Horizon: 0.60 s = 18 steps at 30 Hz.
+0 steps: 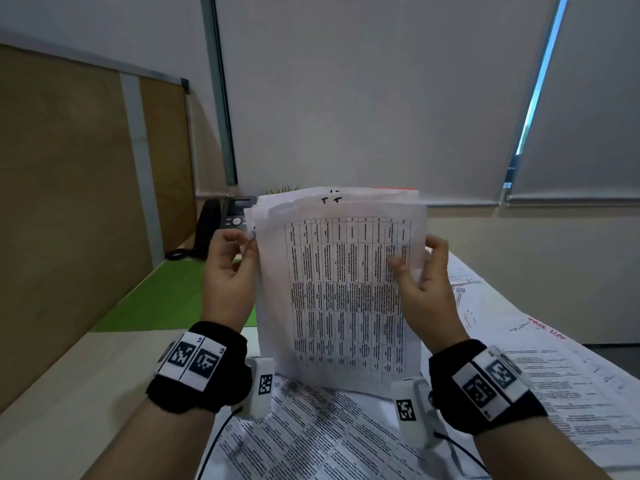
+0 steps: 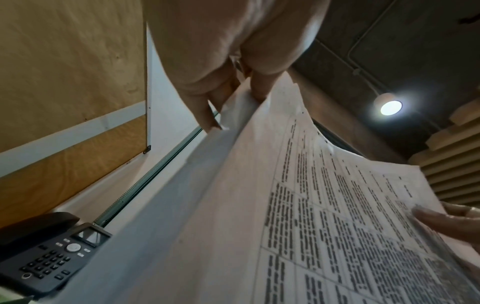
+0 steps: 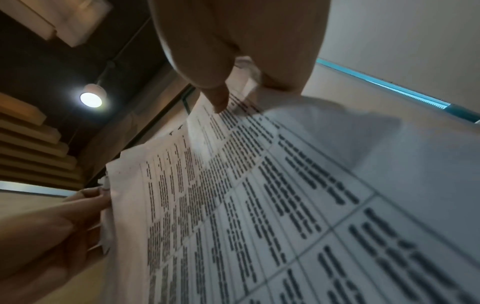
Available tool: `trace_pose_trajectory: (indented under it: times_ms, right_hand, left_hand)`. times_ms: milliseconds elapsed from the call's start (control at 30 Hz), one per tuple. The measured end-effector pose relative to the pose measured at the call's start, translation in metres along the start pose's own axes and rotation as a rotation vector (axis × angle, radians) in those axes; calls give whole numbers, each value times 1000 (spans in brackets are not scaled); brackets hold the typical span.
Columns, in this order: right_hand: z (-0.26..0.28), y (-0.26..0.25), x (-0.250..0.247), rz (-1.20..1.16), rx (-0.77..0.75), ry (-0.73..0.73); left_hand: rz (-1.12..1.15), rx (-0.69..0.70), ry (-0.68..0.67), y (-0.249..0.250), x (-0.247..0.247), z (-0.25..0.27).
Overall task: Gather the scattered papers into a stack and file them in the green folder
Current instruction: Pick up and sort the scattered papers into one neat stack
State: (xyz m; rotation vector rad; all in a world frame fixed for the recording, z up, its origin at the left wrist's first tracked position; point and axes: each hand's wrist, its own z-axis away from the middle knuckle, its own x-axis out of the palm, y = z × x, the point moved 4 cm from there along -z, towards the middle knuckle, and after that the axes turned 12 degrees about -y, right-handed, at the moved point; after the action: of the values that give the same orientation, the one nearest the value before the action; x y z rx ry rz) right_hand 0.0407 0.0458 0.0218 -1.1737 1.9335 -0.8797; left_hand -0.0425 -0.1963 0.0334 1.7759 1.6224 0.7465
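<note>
A stack of printed papers [image 1: 346,289] stands upright on its lower edge on the table, a table-form page facing me. My left hand [image 1: 249,244] pinches the stack's left edge, fingers curled. My right hand [image 1: 415,261] grips the right edge, thumb on the front page and fingers behind. The sheets' top edges are uneven. The green folder [image 1: 166,292] lies flat on the table, left of my left hand. The left wrist view shows my left hand [image 2: 233,92] on the stack [image 2: 311,205]. The right wrist view shows my right hand [image 3: 233,88] on the same stack [image 3: 259,205].
More printed sheets [image 1: 311,434] lie loose on the table under and in front of the stack, and others [image 1: 554,375] spread to the right. A black desk phone [image 1: 221,223] stands behind the folder. A wooden partition [image 1: 69,202] runs along the left side.
</note>
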Motion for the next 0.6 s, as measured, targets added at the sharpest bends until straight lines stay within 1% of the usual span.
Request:
trace_pose_trajectory:
  times_ms: [67,133,200,267,333,400,433,500,567,600]
  right_hand:
    - [0,1,2,-25,6,34]
    - [0,1,5,-56,37,37]
    - [2,1,11,-77,74,3]
    - [4,-1,16,-74,83,-10]
    - [4,-7,17,-90,50,12]
    - [5,-13,15,-94,24,60]
    - [6,-14,12,-94,14,86]
    - [9,-12,7,-91,17,104]
    - [13,-4,5,-96,56,88]
    - [14,-1,6,-104,74,67]
  left_hand:
    - [17,-7,-9,1,3,4]
    - [114,-89,-47,-2,8,9]
    - [197,-181,-111,-7,14,14]
    - [225,-235,-169,-3,21,20]
    - [310,-226,-179,2,25,20]
    - [401,-189,-149,9,25,16]
    - [415,-201,-117,9,23,16]
    - [301,-266,-97,7,19,18]
    - [175,-336,-124,-7,15,24]
    - [149,-365,-139,-15,13,26]
